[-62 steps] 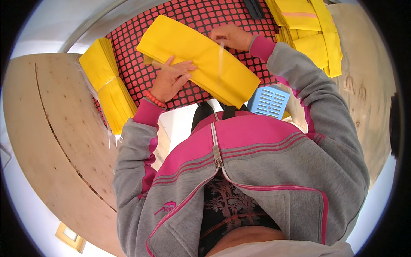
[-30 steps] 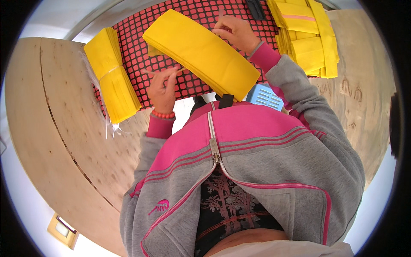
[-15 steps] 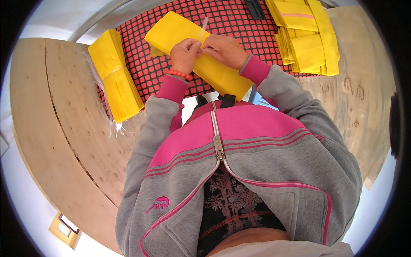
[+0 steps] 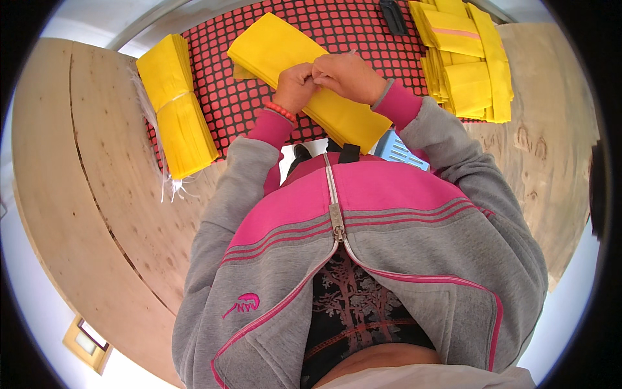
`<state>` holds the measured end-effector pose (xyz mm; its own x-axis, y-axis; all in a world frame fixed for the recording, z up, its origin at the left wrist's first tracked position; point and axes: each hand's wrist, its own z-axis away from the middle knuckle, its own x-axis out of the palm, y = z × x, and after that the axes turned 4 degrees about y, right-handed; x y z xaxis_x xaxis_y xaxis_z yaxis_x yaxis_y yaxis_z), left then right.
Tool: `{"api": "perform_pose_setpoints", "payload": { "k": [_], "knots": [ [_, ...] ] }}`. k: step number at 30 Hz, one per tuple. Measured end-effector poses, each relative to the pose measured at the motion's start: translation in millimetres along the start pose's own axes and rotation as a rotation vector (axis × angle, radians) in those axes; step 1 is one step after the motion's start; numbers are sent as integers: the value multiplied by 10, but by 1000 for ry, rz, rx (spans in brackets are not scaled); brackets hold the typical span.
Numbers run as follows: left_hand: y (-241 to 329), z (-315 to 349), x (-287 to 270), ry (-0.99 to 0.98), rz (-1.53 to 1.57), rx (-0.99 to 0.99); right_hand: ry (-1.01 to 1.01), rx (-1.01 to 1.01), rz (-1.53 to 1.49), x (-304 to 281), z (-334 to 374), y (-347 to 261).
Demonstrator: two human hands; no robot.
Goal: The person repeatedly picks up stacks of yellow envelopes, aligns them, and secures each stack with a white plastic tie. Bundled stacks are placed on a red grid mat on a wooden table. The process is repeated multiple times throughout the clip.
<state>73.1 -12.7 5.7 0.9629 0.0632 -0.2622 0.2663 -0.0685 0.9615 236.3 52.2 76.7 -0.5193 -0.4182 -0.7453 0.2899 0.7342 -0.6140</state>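
Observation:
A long, folded bundle of yellow cloth (image 4: pixel 275 47) lies slantwise on the red-and-black patterned cloth. My left hand (image 4: pixel 297 87), with a red bead bracelet at its wrist, is closed over the middle of the bundle. Fingers pinched, my right hand (image 4: pixel 350 76) meets it there from the right. Both seem to grip a thin, whitish tie strip; only a short end of the strip (image 4: pixel 353 52) shows above my right hand. The rest of it is hidden by my fingers. Left of my hands lies another yellow bundle (image 4: pixel 172 71), bound round its middle with a white strip.
More yellow cloth bundles (image 4: pixel 468 91) are piled at the right on the patterned cloth (image 4: pixel 220 117). Beside them at the back is a black object (image 4: pixel 393 18). Loose white strips (image 4: pixel 173 188) hang by the left bundle. A blue slotted plastic thing (image 4: pixel 400 152) shows below the table edge.
My hands have drawn closer together over the bundle, and my right hand has turned over. Less of the strip's end sticks out. The whole view has shifted slightly.

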Motion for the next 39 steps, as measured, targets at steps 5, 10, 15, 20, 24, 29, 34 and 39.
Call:
{"api": "perform_pose_setpoints", "payload": {
  "k": [5, 10, 15, 20, 24, 29, 34, 39],
  "knots": [
    [24, -3, -44, -104, 97, -101, 32, 137, -23, 8, -108, 75],
    [79, -48, -121, -76, 298, -286, 189, 112, -108, 52, -134, 168],
    [98, -96, -169, -56, 454, -381, 10, 292, -3, -14, 8, 190],
    [99, -115, -211, -1, 757, -562, 67, 325, -48, 73, 115, 143],
    [160, -98, -234, 48, 940, -670, 48, 356, -106, 171, 189, 140],
    [307, -65, -207, 3, 406, -411, 132, 340, -55, 94, 169, 338],
    [429, 17, -138, 71, -344, 329, 144, 323, -246, 64, 53, 436],
    [428, 7, -90, 99, -325, 404, -151, 519, -593, 128, -26, 430]
  ]
}}
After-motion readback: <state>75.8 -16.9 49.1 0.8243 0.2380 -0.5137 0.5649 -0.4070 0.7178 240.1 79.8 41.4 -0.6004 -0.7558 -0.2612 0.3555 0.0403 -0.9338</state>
